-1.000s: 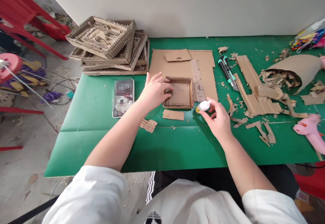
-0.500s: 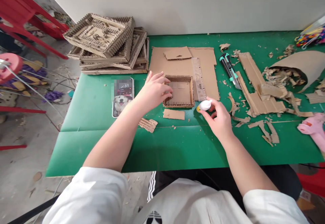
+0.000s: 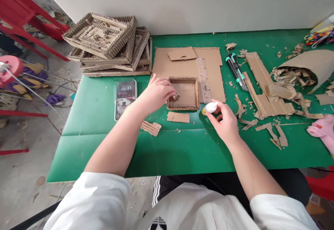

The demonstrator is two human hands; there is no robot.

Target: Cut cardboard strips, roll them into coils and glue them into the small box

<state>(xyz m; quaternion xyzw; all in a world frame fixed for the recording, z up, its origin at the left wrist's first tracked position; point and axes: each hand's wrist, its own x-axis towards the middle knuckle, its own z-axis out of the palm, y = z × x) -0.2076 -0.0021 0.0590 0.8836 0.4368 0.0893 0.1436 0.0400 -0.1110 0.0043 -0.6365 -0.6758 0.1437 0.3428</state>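
Observation:
My left hand (image 3: 160,92) reaches over the left side of a small square cardboard box (image 3: 197,96). Its fingers are pinched on a small cardboard piece (image 3: 176,97) just inside the box's left wall. Close to the box's front right corner, my right hand (image 3: 225,120) grips a small bottle (image 3: 210,107) with a white cap and a touch of yellow on its side. A clear ruler (image 3: 204,79) lies right of the box on a flat cardboard sheet (image 3: 161,58). In front of the box is a small cardboard strip (image 3: 178,117).
Stacked cardboard trays (image 3: 104,49) stand at the back left, with a phone (image 3: 126,98) before them. A teal utility knife (image 3: 236,71), cardboard strips (image 3: 276,106), a paper cone (image 3: 309,65) of scraps and a pink glue gun (image 3: 322,131) are on the right of the green table (image 3: 91,157).
My left hand's fingers have closed together and dipped slightly, and the small cardboard piece now shows at their tips. My right hand and the bottle stay almost where they were.

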